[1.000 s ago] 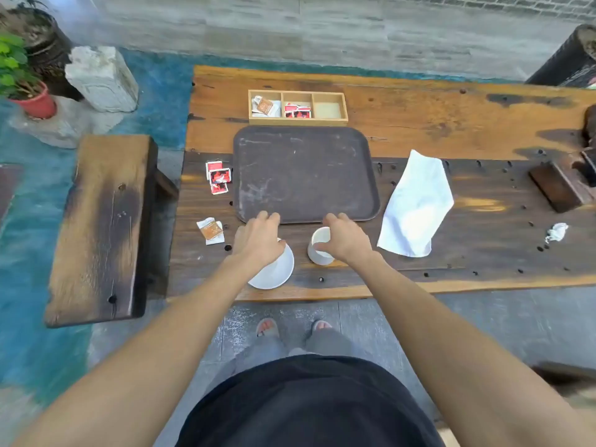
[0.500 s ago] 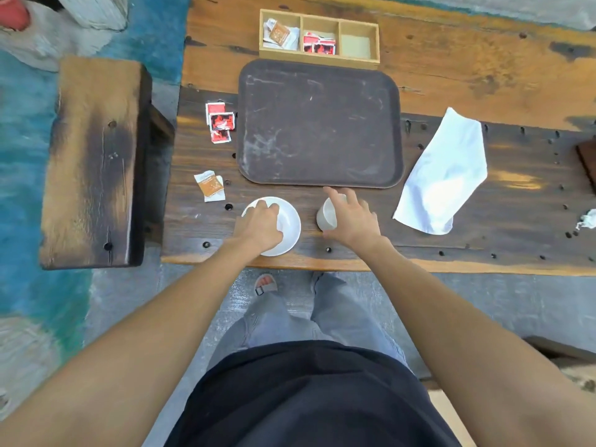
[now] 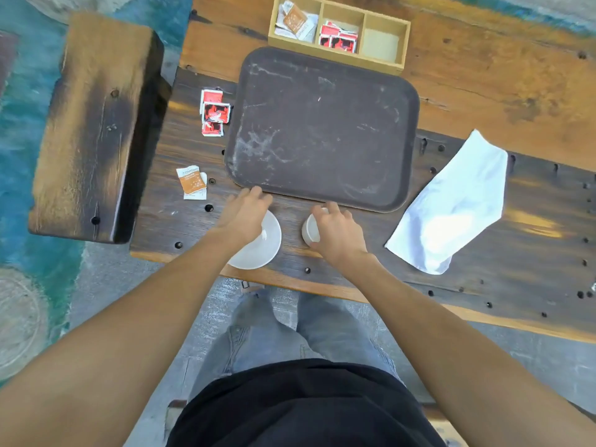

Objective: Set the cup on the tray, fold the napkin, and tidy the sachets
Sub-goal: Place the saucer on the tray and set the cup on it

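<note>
Head view: right hand (image 3: 338, 235) wraps the white cup (image 3: 310, 228) from its right side, fingers curled on it. Left hand (image 3: 243, 214) rests on the saucer (image 3: 258, 246), fingers bent over its far rim. Empty tray (image 3: 322, 127) lies at 12 o'clock, just beyond both. Napkin (image 3: 454, 204) at 3 o'clock, unfolded.

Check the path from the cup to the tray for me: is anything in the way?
Nothing visible. The cup, under the right hand, sits just off the tray near edge, with only bare table between. The tray's surface is bare; the saucer lies to the left.
</note>
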